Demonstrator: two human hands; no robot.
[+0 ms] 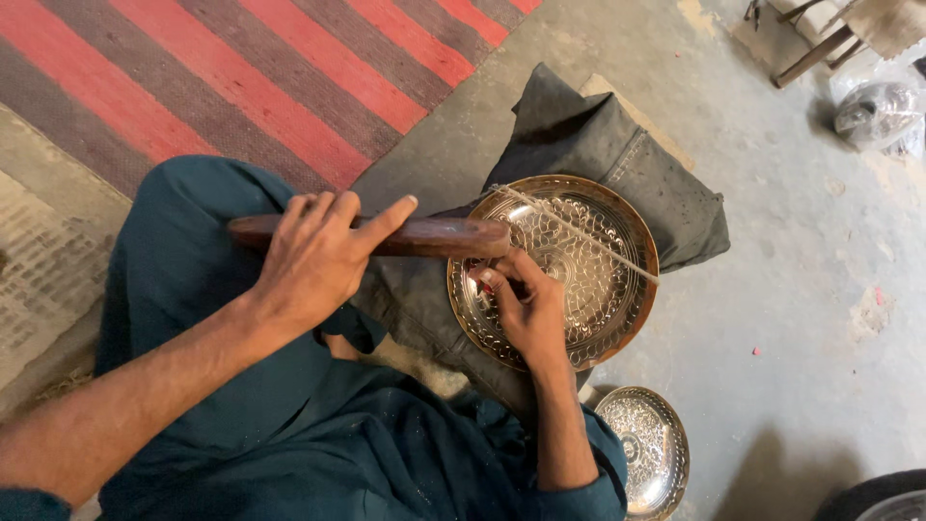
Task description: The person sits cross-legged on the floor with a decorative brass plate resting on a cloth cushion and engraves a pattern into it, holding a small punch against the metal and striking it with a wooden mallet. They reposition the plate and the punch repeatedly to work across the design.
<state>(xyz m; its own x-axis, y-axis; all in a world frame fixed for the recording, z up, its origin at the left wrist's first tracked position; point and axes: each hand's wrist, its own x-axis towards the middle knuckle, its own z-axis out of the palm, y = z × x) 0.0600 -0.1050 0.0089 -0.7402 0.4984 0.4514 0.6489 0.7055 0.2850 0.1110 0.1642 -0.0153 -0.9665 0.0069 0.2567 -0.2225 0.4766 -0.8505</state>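
My left hand is shut around a dark wooden baton, held level above my lap with its far end over the rim of a round engraved brass plate. Pressed onto the left part of the plate, my right hand pinches a small tool with a reddish tip against the metal. A thin pale stick lies slantwise across the plate. The plate rests on a folded dark grey cloth on the concrete floor. My teal-clothed legs fill the lower left.
A smaller engraved metal dish lies on the floor by my right elbow. A red and grey striped rug covers the upper left. Wooden furniture legs and a plastic bag are at the top right, a dark tyre at the bottom right.
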